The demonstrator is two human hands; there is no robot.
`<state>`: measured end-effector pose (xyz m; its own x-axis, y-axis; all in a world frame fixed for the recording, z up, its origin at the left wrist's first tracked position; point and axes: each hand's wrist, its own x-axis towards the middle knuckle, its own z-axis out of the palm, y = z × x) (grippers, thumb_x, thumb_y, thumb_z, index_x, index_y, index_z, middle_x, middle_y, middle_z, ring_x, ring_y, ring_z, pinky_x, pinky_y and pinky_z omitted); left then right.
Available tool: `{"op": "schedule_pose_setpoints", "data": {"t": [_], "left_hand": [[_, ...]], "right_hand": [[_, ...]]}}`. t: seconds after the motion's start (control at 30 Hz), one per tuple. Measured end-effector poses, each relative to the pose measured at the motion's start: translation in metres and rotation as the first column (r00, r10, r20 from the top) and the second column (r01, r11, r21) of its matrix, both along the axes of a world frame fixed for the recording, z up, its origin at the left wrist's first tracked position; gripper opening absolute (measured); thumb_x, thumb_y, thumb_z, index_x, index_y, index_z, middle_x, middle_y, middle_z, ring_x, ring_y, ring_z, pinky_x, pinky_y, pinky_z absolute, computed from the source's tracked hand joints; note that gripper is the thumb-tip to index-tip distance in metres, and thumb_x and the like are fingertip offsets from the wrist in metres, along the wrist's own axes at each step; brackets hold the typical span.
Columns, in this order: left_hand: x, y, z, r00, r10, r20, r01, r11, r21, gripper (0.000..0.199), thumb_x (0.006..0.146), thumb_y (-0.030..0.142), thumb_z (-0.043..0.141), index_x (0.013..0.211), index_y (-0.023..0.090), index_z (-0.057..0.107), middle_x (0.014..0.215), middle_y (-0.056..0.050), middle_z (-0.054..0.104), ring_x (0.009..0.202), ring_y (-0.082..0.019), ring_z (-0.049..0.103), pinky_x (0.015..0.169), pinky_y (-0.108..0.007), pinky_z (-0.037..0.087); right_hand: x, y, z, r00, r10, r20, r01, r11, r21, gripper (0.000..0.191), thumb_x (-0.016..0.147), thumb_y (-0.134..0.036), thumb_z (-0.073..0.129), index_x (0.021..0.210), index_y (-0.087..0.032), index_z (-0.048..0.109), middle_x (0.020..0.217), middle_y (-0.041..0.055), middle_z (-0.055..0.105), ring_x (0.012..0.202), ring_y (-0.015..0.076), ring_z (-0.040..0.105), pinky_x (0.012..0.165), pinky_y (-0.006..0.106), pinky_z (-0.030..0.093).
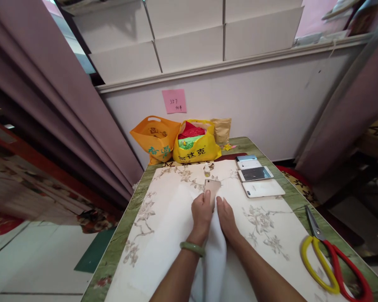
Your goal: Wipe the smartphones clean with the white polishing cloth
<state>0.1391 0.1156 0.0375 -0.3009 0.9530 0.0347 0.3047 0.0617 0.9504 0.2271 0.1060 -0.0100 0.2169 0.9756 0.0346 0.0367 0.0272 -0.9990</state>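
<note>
My left hand, with a green bangle at the wrist, is closed around a gold smartphone, its thumb on the back of the case. My right hand is closed on the raised edge of a thin white sheet, just right of the phone. The sheet drapes toward me between my forearms and lies flat on the left; whether it is paper or foam I cannot tell. Below the phone, my fingers are partly hidden. A small bottle-like item stands just beyond the phone.
Several phones, including a white one, lie at the right. Large scissors with yellow and red handles rest near the right edge. An orange bag, a yellow bag and a brown paper bag stand at the back by the wall.
</note>
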Motion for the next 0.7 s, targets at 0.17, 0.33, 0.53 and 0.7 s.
{"op": "schedule_pose_setpoints", "data": {"t": [0.17, 0.33, 0.53, 0.7], "left_hand": [[-0.003, 0.019, 0.007, 0.984, 0.157, 0.078, -0.164, 0.983, 0.082, 0.038, 0.085, 0.047, 0.046, 0.058, 0.02, 0.043, 0.057, 0.004, 0.043, 0.06, -0.012, 0.038, 0.058, -0.025, 0.031], [-0.007, 0.012, 0.01, 0.99, 0.138, -0.008, -0.136, 0.984, 0.116, 0.036, 0.087, 0.045, 0.045, 0.06, 0.021, 0.04, 0.057, 0.005, 0.042, 0.059, -0.012, 0.038, 0.058, -0.025, 0.031], [0.0, -0.028, 0.001, 0.984, -0.082, -0.159, 0.104, 0.985, 0.138, 0.034, 0.087, 0.042, 0.049, 0.062, 0.02, 0.046, 0.061, 0.003, 0.049, 0.059, -0.012, 0.041, 0.059, -0.025, 0.031], [-0.013, -0.06, -0.015, 0.979, -0.109, 0.172, 0.109, 0.994, 0.011, 0.038, 0.082, 0.052, 0.055, 0.066, 0.018, 0.055, 0.063, 0.002, 0.052, 0.062, -0.012, 0.046, 0.06, -0.024, 0.037]], "right_hand": [[-0.006, -0.003, -0.005, 0.984, 0.152, 0.095, -0.159, 0.985, 0.067, 0.041, 0.091, -0.055, 0.039, 0.084, -0.02, 0.059, 0.077, 0.0039, 0.066, 0.073, 0.0208, 0.059, 0.073, 0.033, 0.044], [-0.006, -0.001, -0.008, 0.983, 0.181, 0.025, -0.182, 0.98, 0.084, 0.038, 0.09, -0.054, 0.043, 0.082, -0.02, 0.058, 0.077, 0.0029, 0.065, 0.075, 0.0202, 0.058, 0.073, 0.031, 0.044], [-0.002, -0.001, -0.003, 0.976, 0.036, -0.214, -0.035, 0.999, 0.007, 0.046, 0.089, -0.06, 0.042, 0.08, -0.019, 0.059, 0.075, 0.0015, 0.064, 0.071, 0.0172, 0.056, 0.068, 0.028, 0.045], [0.012, 0.005, 0.006, 0.909, -0.16, -0.385, 0.114, 0.984, -0.138, 0.052, 0.086, -0.064, 0.045, 0.092, -0.017, 0.064, 0.08, 0.0024, 0.07, 0.076, 0.0186, 0.062, 0.071, 0.028, 0.05]]}}
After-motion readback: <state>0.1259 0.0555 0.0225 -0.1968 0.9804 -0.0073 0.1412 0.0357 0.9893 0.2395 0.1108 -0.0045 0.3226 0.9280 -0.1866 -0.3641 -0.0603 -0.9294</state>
